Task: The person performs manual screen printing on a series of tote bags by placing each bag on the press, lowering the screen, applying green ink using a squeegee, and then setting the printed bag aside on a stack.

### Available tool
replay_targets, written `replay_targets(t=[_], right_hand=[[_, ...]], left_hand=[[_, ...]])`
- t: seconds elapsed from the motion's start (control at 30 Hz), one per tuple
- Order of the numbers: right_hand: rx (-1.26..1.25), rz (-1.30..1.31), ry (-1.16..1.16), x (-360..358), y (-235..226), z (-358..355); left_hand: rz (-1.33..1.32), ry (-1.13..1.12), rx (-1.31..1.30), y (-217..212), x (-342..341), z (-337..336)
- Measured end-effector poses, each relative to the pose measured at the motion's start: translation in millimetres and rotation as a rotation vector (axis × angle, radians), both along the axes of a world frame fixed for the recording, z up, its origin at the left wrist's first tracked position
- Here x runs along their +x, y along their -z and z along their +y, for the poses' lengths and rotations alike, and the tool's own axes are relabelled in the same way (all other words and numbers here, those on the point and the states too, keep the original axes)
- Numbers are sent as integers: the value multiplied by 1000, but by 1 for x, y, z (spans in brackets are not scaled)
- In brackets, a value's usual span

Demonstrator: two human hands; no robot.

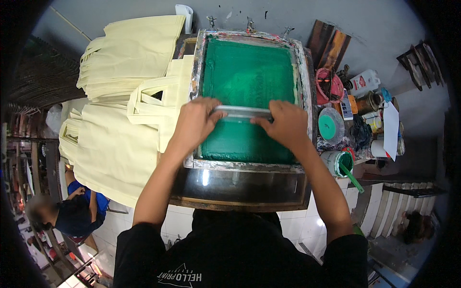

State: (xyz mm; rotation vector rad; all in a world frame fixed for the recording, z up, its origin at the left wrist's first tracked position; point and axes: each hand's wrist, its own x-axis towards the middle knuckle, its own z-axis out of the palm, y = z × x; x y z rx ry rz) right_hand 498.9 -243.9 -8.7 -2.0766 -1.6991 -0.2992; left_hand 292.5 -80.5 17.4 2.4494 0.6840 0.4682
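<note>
Both my hands grip a metal-handled squeegee [242,112] that lies crosswise over a screen printing frame. My left hand [198,120] is closed round its left end, my right hand [287,121] round its right end. Wet green ink [247,67] covers the mesh above and below the squeegee. The screen frame [307,103] has a pale, ink-stained rim. Whatever lies beneath the mesh is hidden. From under the frame's left side a pale yellow fabric bag [180,81] sticks out, its handle loop spread to the left.
Stacks of pale yellow bags [139,45] lie at the left. Metal clamps [250,25] line the far edge. On the right are a bowl of green ink [328,126], an ink tub [336,163] with a green stirrer [353,176], and a pink basket [329,86]. Another person [79,211] sits lower left.
</note>
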Motion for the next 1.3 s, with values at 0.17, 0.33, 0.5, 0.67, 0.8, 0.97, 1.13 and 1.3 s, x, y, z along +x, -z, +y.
replay_targets(t=[0.17,0.33,0.5,0.67,0.8,0.97,1.13,1.3], right_hand=[[-102,-15,32,-50,-1,-55],[-17,-67,12,-67,5,-78],[73,33,-35,-61,-4,-89],[303,-138,-29,-46,-92,-80],[388,-369,27,-9,-182,-35],[347,-617,47,38,-253,17],[424,-302,178,42,-291,53],[357,-251,175,67,-319,69]], left_hand=[[-15,-2,-10,-5,-46,-57],[-165,27,89,18,-77,-75],[-189,6,287,59,-113,-65],[-567,-176,208,-3,-95,-52],[-677,-251,-202,-18,-66,-11],[257,-375,196,38,-61,44],[427,-318,66,34,-47,66],[5,-439,-264,16,-69,80]])
